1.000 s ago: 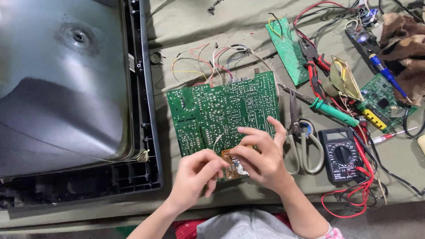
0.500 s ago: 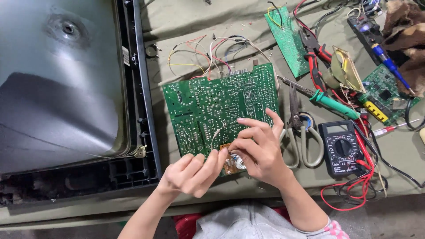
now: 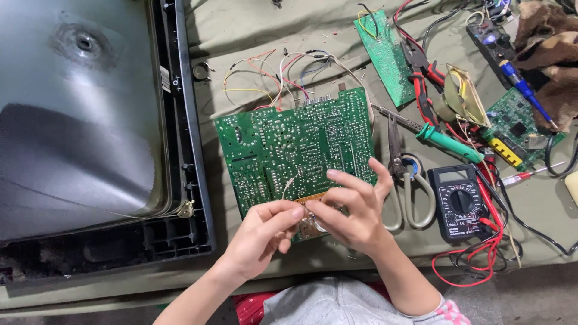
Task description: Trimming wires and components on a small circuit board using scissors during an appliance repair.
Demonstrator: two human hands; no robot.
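A grey picture tube (image 3: pixel 78 114) in its black television frame (image 3: pixel 189 180) fills the left of the view, lying face down on an olive cloth-covered bench (image 3: pixel 253 30). Just right of it lies a large green circuit board (image 3: pixel 295 150), solder side up, with coloured wires (image 3: pixel 271 72) fanning out from its far edge. A narrower green board (image 3: pixel 385 54) lies tilted beyond it, and a third small board (image 3: pixel 518 123) sits at the far right beside a brown rag (image 3: pixel 551 48). Between these are red-handled pliers (image 3: pixel 421 78), a small speaker (image 3: pixel 460 99), a green-handled screwdriver (image 3: pixel 448 141) and a blue-handled screwdriver (image 3: pixel 524 90). A black digital multimeter (image 3: pixel 460 201) rests near the bench's front edge with red and black leads (image 3: pixel 481 259) coiled about it; grey-handled scissors (image 3: pixel 406 186) lie between the meter and the large board.

Both hands meet at the near edge of the large board. The left hand (image 3: pixel 259 238) has thumb and forefinger pinched narrow on a small metal component (image 3: pixel 310 225) at the board's edge. The right hand (image 3: pixel 355 210) pinches the same part from the other side, its remaining fingers spread loosely over the board. A thin pale wire (image 3: pixel 288 185) curls up just above the hands
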